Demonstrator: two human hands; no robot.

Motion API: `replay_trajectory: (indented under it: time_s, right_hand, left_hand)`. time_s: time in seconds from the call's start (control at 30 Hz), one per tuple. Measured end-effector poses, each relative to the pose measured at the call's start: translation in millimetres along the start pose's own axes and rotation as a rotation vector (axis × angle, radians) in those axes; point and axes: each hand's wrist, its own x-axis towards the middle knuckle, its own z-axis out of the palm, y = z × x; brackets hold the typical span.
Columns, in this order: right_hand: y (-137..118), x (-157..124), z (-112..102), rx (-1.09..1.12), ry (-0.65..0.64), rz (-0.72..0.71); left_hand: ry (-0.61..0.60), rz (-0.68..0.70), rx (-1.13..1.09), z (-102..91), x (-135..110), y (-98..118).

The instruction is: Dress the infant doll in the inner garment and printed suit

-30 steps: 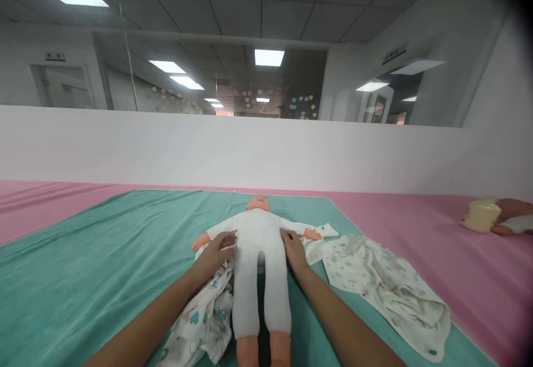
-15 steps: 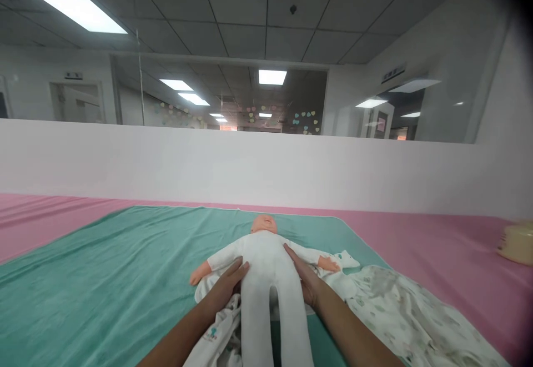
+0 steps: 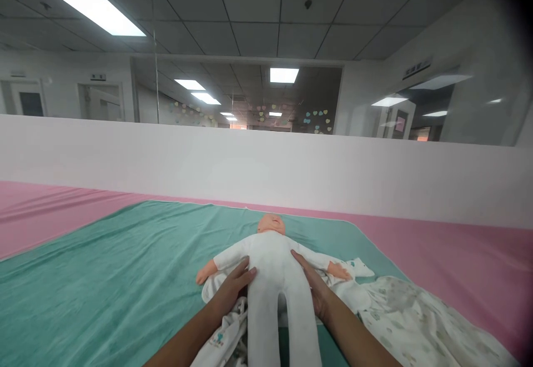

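Note:
A baby doll (image 3: 271, 267) with a white cloth body lies on its back, head away from me and arms spread out. My left hand (image 3: 234, 285) presses against the left side of its waist, thumb on the front. On the other side, my right hand (image 3: 312, 283) grips the doll's torso, with its thumb along the front. The other fingers of both hands are mostly hidden beside or beneath the body. White printed baby clothing (image 3: 222, 336) lies beneath the doll and beside its leg, and a sleeve end shows by its right-side hand.
A green cloth (image 3: 125, 278) covers a pink sheet (image 3: 470, 256). A crumpled white patterned cloth (image 3: 428, 322) lies to the right. Behind the surface stands a low white wall (image 3: 208, 156) with glass panes above it.
The view has swung slightly left, so the scene sits further right, and the yellowish container at the right edge has left view. Both hands stay on the doll's sides.

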Motion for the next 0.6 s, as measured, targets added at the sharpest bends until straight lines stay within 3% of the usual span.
replay_trajectory:
  time_s: [0.13,0.33,0.6]
  right_hand:
    - [-4.2,-10.3,8.1,0.029,-0.057,0.038]
    - [-2.0,-16.4,18.9,0.020,-0.085,-0.008]
    - [5.0,-12.4,20.5,-0.004,-0.037,-0.034]
  left_hand:
    - [-0.028,-0.034,-0.067,4.0,-6.2,7.4]
    - [-0.126,0.066,-0.169,1.7,-4.4,3.4]
    - [-0.045,0.010,-0.081,3.5,-10.6,11.5]
